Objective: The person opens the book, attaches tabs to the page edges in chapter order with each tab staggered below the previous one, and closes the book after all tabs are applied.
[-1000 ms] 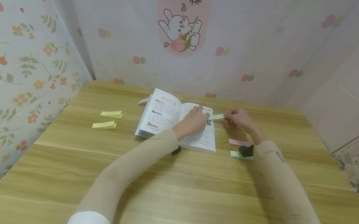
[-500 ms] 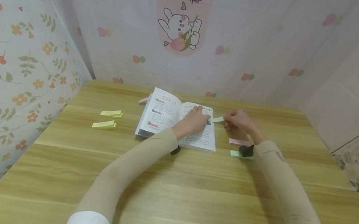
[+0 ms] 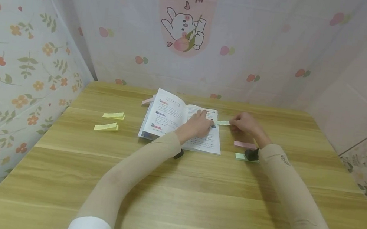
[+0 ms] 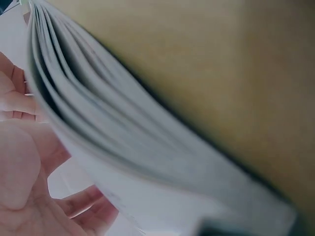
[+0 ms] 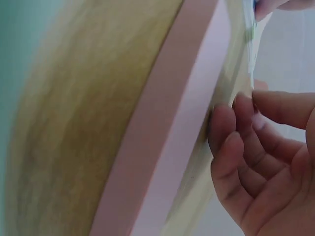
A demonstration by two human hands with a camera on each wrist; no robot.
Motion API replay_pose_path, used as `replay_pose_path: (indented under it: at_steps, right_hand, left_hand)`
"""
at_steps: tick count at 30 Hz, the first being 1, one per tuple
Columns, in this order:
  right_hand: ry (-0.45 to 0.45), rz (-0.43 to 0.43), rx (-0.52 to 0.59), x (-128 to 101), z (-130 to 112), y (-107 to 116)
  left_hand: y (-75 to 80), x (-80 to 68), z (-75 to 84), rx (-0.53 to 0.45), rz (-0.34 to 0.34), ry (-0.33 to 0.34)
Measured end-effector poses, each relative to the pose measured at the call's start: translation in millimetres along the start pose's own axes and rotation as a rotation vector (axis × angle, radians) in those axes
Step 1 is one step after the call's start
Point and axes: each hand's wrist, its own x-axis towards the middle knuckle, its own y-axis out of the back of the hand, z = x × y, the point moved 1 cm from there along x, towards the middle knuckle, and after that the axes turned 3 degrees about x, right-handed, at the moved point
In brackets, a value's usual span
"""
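An open book (image 3: 166, 116) lies on the table with printed pages facing up. My left hand (image 3: 198, 124) rests on its right-hand page, thumb side at the inner end of a pale green sticky note (image 3: 223, 123). That strip sticks out past the page's right edge, and my right hand (image 3: 245, 122) pinches its outer end. In the right wrist view, the thumb and index finger of my right hand (image 5: 275, 162) meet at the tips. From the left wrist view, my left hand (image 4: 29, 167) spreads over the page beside the fanned page edges (image 4: 98, 103).
A pink sticky pad (image 3: 244, 145) and a green sticky pad (image 3: 240, 157) lie under the right forearm. Two yellow sticky pads (image 3: 113, 115) are on the left. A pink tab (image 3: 147, 101) protrudes from the book's left side. Patterned cloth (image 3: 243, 61) hangs behind the table.
The green sticky note, bowed half a second ago, now looks straighter and more level. My right hand has shifted slightly to the right; my left hand stays on the page.
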Motion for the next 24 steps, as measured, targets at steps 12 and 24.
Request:
replay_pose_path:
  at_steps: [12,24]
  right_hand:
    - [0.192,0.053,-0.28,1,-17,-15]
    - [0.297,-0.043,-0.415,6,-29,-38]
  left_hand:
    - [-1.6,0.6,-1.0,-0.003,-0.024,0.009]
    - [-2.1,0.8,-0.4,0.022,-0.039,0.009]
